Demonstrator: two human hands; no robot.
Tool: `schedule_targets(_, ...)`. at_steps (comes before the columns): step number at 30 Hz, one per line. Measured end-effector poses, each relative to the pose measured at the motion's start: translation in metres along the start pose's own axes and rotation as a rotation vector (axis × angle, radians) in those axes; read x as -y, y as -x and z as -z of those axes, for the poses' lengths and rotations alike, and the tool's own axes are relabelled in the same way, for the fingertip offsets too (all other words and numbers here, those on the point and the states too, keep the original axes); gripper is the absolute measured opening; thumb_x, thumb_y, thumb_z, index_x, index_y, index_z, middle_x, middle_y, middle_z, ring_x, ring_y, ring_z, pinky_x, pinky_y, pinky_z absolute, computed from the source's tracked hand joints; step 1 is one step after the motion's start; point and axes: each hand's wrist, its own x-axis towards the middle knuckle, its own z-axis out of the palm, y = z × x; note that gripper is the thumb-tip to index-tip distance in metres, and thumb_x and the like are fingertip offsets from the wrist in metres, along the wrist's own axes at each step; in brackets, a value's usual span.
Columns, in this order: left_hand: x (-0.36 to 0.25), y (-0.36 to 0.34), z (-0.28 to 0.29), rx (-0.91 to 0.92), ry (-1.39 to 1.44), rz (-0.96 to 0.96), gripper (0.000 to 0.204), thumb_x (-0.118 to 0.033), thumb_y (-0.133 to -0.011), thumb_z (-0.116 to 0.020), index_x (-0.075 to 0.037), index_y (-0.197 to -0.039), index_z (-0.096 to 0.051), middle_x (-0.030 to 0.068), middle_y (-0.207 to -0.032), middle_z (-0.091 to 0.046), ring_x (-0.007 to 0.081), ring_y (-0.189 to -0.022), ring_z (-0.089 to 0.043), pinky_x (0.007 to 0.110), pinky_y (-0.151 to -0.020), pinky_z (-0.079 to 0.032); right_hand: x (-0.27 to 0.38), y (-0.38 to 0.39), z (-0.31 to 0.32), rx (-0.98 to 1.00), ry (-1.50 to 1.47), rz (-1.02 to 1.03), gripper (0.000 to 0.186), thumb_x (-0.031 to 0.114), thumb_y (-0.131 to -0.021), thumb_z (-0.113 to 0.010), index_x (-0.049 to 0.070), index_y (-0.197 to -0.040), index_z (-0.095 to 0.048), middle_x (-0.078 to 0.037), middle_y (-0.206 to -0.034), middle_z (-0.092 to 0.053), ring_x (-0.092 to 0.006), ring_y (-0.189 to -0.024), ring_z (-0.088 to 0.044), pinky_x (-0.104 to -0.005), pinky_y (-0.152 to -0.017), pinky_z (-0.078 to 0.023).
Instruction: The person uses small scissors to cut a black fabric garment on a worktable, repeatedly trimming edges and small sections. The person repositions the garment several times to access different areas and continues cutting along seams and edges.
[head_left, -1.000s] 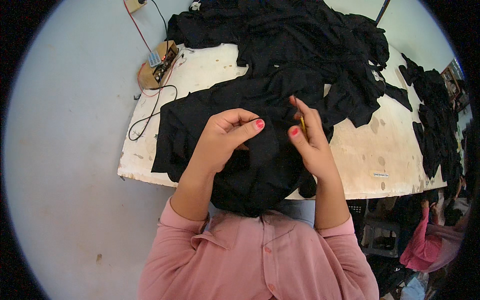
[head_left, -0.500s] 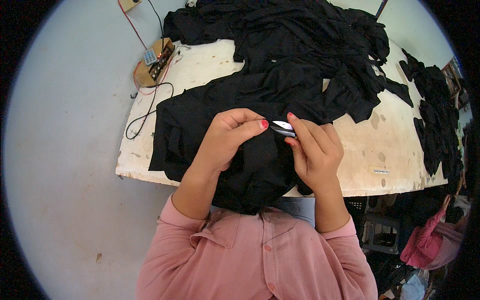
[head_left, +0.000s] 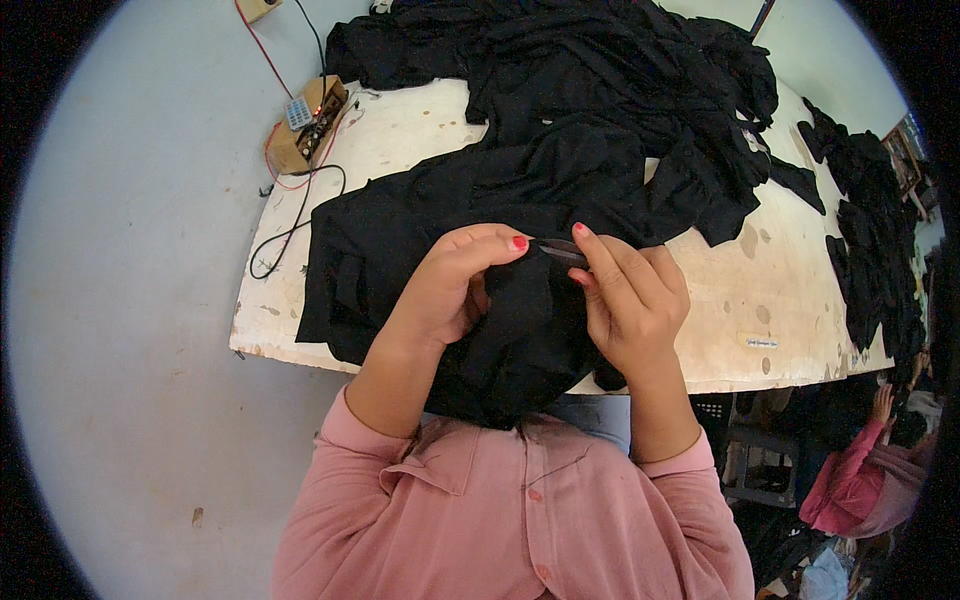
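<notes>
My left hand [head_left: 455, 275] is closed, pinching the black fabric [head_left: 510, 350] near its thumb tip. Just to the right, my right hand [head_left: 630, 295] is closed on small thread snips [head_left: 560, 250], whose dark pointed blades reach left to the edge of cloth beside my left thumb. The fabric hangs over the front edge of the worn white table [head_left: 740, 300] toward my pink shirt.
More black cloth [head_left: 560, 60] is heaped across the back of the table, with dark pieces [head_left: 870, 270] along the right. A cardboard box with electronics [head_left: 300, 140] and loose cables sits at the left. A co-worker in pink [head_left: 855, 475] is at lower right, near a stool [head_left: 760, 460].
The snips have come round from upright in my right hand to lie pointing left at my left fingers. My left thumb has risen slightly, and the blades no longer catch the light.
</notes>
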Motion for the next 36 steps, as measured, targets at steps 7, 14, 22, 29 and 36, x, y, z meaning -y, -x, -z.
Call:
schedule_targets(7, 0.0, 0.001, -0.006, -0.081, 0.014, -0.005, 0.012, -0.013, -0.088, -0.061, -0.004, -0.084, -0.067, 0.0053, -0.08, -0.068, 0.0114, -0.068, -0.064, 0.022, -0.061, -0.05, 0.002, 0.005, 0.001, 0.013, -0.042, -0.05, 0.039, 0.014, -0.071, -0.074, 0.01, -0.11, -0.069, -0.002, -0.089, -0.067, -0.0171, -0.06, -0.049, -0.0275, -0.054, -0.042)
schedule_targets(14, 0.004, -0.001, -0.005, -0.07, -0.115, -0.008, 0.018, -0.018, -0.09, -0.062, -0.001, -0.089, -0.069, 0.0025, -0.08, -0.067, 0.0083, -0.068, -0.061, 0.021, -0.061, -0.048, 0.007, 0.003, 0.001, -0.027, -0.137, -0.161, 0.036, 0.011, -0.072, -0.074, 0.007, -0.107, -0.069, -0.007, -0.088, -0.064, -0.0197, -0.063, -0.052, -0.0273, -0.058, -0.043)
schedule_targets(22, 0.016, -0.003, -0.004, -0.036, -0.431, -0.205, 0.023, -0.021, -0.092, -0.063, 0.001, -0.094, -0.07, -0.0014, -0.075, -0.062, 0.0049, -0.07, -0.054, 0.02, -0.065, -0.043, 0.016, -0.005, -0.005, 0.067, -0.464, -0.369, 0.037, -0.004, -0.062, -0.07, 0.01, -0.097, -0.071, -0.008, -0.084, -0.057, -0.0205, -0.067, -0.058, -0.0269, -0.06, -0.047)
schedule_targets(29, 0.007, 0.003, -0.001, 0.091, -0.852, -0.378, 0.018, -0.013, -0.09, -0.064, 0.002, -0.099, -0.07, 0.0017, -0.087, -0.067, 0.0057, -0.078, -0.057, 0.021, -0.071, -0.045, 0.007, -0.003, -0.017, 0.147, -0.739, -0.656, 0.013, 0.006, -0.08, -0.071, 0.004, -0.092, -0.068, -0.002, -0.078, -0.056, -0.0119, -0.072, -0.055, -0.023, -0.063, -0.043)
schedule_targets(36, 0.006, 0.007, -0.004, -0.047, -0.384, -0.145, 0.014, -0.011, -0.083, -0.07, -0.001, -0.093, -0.07, 0.0021, -0.083, -0.067, 0.0079, -0.075, -0.061, 0.021, -0.069, -0.047, -0.01, 0.007, -0.01, 0.111, -1.254, -1.26, 0.023, 0.022, -0.092, -0.062, 0.004, -0.107, -0.064, 0.004, -0.073, -0.05, -0.0115, -0.069, -0.05, -0.0233, -0.073, -0.043)
